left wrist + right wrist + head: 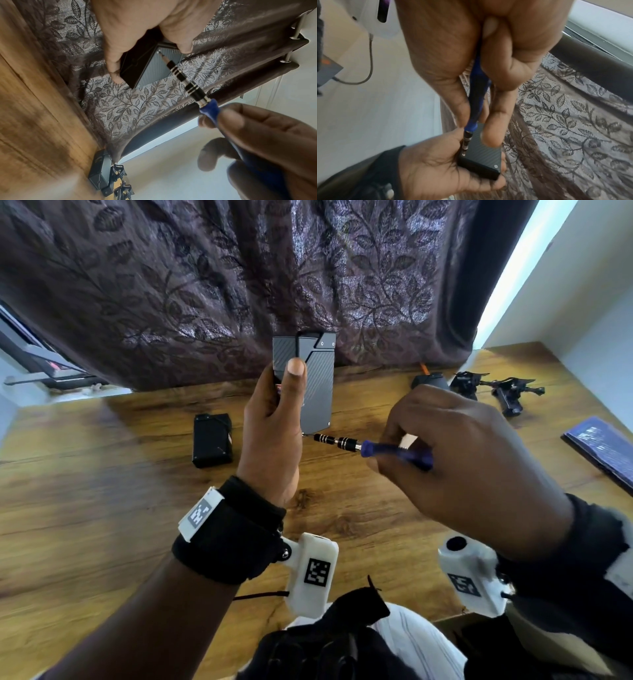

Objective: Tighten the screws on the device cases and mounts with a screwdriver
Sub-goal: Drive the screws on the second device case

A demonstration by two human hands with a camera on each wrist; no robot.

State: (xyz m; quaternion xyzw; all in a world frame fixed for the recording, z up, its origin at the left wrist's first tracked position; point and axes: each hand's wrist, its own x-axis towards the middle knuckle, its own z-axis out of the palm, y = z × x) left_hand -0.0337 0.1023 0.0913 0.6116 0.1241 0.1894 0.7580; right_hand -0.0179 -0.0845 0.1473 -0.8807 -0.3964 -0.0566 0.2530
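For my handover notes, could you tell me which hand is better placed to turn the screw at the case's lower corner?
Right. The right hand already holds the screwdriver with its tip at that corner, while the left hand grips the case upright.

It looked like a room in a home: a wood-grain table stood against a leaf-patterned curtain drawn before a window, beyond the grip.

We see a dark, ribbed case held upright above the surface. A blue-handled screwdriver with a black-and-silver shaft lies nearly level, its tip at the screw in the case's lower corner. A second case and black mounts lie on the surface.
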